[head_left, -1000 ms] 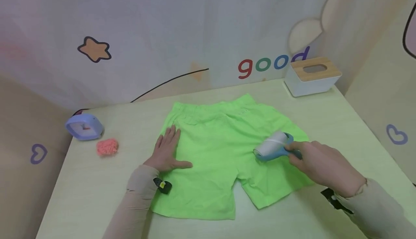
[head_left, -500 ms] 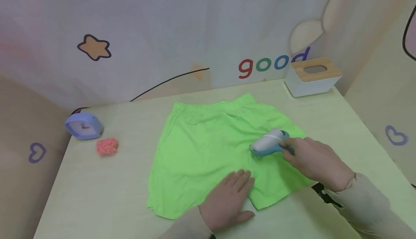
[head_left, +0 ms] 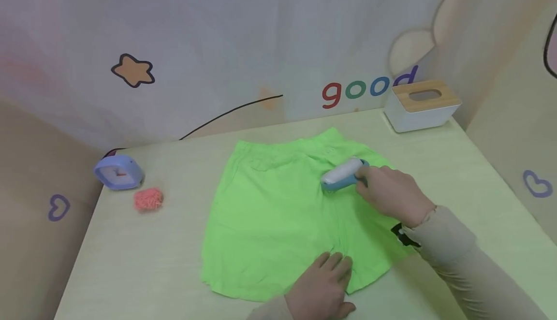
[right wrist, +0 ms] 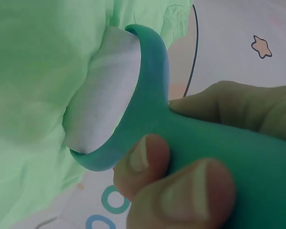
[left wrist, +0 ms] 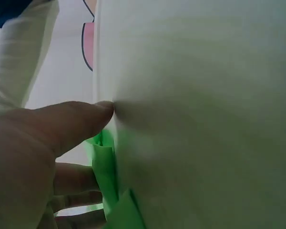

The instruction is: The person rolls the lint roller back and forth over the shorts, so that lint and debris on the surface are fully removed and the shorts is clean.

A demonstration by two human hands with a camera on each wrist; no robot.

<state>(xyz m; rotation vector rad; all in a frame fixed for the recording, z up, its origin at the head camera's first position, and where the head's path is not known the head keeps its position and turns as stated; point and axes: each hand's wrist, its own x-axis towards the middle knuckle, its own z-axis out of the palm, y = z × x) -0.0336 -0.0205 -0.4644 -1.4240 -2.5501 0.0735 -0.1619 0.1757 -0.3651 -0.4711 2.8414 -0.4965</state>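
Bright green shorts (head_left: pixel 270 213) lie spread on the table, their two legs drawn close together near the hem. My right hand (head_left: pixel 393 194) grips the blue handle of a lint roller (head_left: pixel 344 171), whose white roll presses on the upper right part of the shorts. In the right wrist view the fingers wrap the handle and the roll (right wrist: pixel 105 90) touches the fabric. My left hand (head_left: pixel 322 286) rests on the lower hem by the gap between the legs, fingers extended. In the left wrist view the thumb (left wrist: pixel 81 121) touches the table and the other fingers lie over the green fabric.
A small purple clock (head_left: pixel 118 172) stands at the table's back left, with a fuzzy pink piece (head_left: pixel 148 199) in front of it. At the back right sits a white tissue box (head_left: pixel 422 112) with a wooden lid. A printed wall covering (head_left: pixel 217 44) rises behind the table.
My left hand has moved from the shorts' left side to the lower middle hem, and the leg gap has narrowed. My right hand has moved the lint roller up and left.
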